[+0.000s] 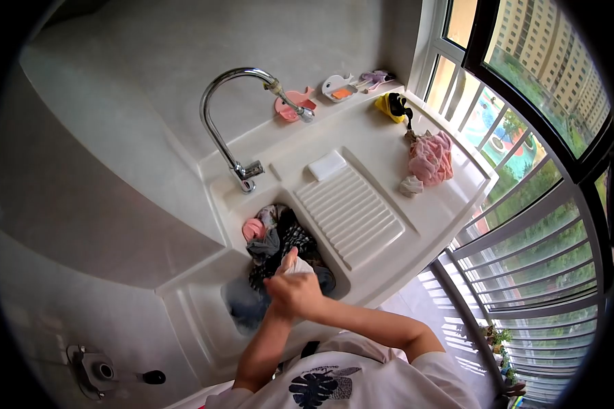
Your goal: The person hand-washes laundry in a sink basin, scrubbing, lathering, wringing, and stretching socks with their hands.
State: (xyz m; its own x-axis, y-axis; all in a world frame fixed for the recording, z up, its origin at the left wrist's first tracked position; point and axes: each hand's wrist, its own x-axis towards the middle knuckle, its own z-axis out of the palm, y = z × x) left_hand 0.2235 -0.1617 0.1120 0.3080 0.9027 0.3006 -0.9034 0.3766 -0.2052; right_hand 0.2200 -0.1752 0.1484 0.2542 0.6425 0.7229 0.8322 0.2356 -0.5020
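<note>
Over the sink basin [191, 334], my right hand [303, 296] is closed around a small white cloth [299, 266], crossing in front of my left hand [289, 260]. Most of my left hand is hidden behind the right; its visible fingers press against the same cloth. Just beyond and below both hands lies a heap of wet laundry [280, 238], with dark patterned, grey and pink pieces. Cloudy water [242, 303] shows at the near left of the basin. A ribbed washboard [351, 215] is moulded into the counter right of the basin, with a white bar-shaped block [327, 165] at its top.
A curved chrome faucet [215, 123] rises behind the basin. Pink whale dish [290, 103] and white whale dish [335, 87] with an orange piece stand on the back ledge. Pink cloth [431, 158], a small white cloth [411, 185] and a yellow-black item [391, 107] lie right, near the windows.
</note>
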